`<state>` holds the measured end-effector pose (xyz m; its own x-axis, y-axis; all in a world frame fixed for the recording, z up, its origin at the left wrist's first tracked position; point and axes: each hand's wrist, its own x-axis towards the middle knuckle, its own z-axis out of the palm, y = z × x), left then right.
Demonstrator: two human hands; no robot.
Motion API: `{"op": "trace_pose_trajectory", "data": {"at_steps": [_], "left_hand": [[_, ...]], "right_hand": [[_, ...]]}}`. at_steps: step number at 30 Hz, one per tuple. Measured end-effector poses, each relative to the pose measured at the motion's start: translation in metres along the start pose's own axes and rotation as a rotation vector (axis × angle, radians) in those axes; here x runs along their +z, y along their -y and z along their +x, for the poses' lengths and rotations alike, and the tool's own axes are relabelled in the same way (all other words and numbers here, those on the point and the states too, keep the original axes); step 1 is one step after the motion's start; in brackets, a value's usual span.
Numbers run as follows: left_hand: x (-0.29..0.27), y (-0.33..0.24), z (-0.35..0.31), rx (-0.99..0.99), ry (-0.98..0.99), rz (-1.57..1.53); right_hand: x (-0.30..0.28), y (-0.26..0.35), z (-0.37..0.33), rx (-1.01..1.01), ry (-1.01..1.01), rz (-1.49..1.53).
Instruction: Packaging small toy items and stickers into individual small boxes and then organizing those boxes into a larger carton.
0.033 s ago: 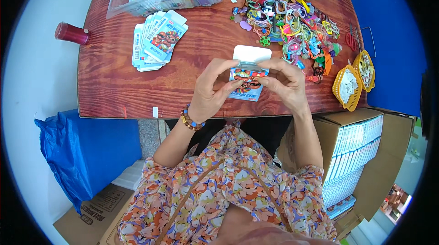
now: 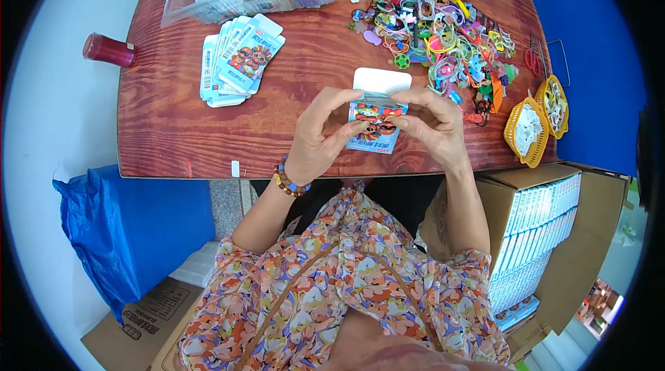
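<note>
Near the table's front edge, a small blue cardboard box [image 2: 372, 142] with cartoon figures on its face is held between my two hands. Its white top flap [image 2: 382, 80] stands up, folded away from me, and the mouth of the box is at the top. My left hand [image 2: 315, 137] pinches the left side, thumb on the printed face and forefinger by the top edge. The right side is gripped the same way by my right hand [image 2: 441, 132]. What lies inside the box cannot be made out.
Flat blue boxes [image 2: 244, 59] lie stacked to the left. Behind stands a clear bin [image 2: 277, 2] of cards. Colourful trinkets [image 2: 443, 38] are heaped at right, near red scissors [image 2: 531, 60] and yellow baskets [image 2: 516, 137]. A carton [image 2: 499, 194] of packed boxes stands beside me.
</note>
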<state>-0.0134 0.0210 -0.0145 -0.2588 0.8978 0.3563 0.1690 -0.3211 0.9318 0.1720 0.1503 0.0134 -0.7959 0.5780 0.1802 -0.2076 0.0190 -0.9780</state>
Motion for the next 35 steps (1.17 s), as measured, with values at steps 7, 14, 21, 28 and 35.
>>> {"op": "trace_pose_trajectory", "data": {"at_steps": [7, 14, 21, 28, 35], "left_hand": [[0.008, -0.007, -0.006, -0.261, -0.025, -0.367], [0.009, -0.012, -0.013, -0.340, -0.013, -0.331], [0.003, -0.017, -0.015, -0.423, 0.044, -0.268], [0.011, -0.016, -0.015, -0.322, -0.007, -0.204], [0.010, -0.018, -0.013, -0.339, 0.019, -0.299]], "right_hand": [[-0.002, -0.004, -0.003, 0.089, 0.040, -0.051], [-0.003, -0.004, -0.009, -0.005, 0.083, -0.332], [0.019, 0.004, -0.015, 0.087, -0.114, -0.033], [0.022, 0.009, -0.004, 0.102, -0.141, -0.027], [0.013, 0.016, -0.006, 0.207, -0.038, 0.204]]}}
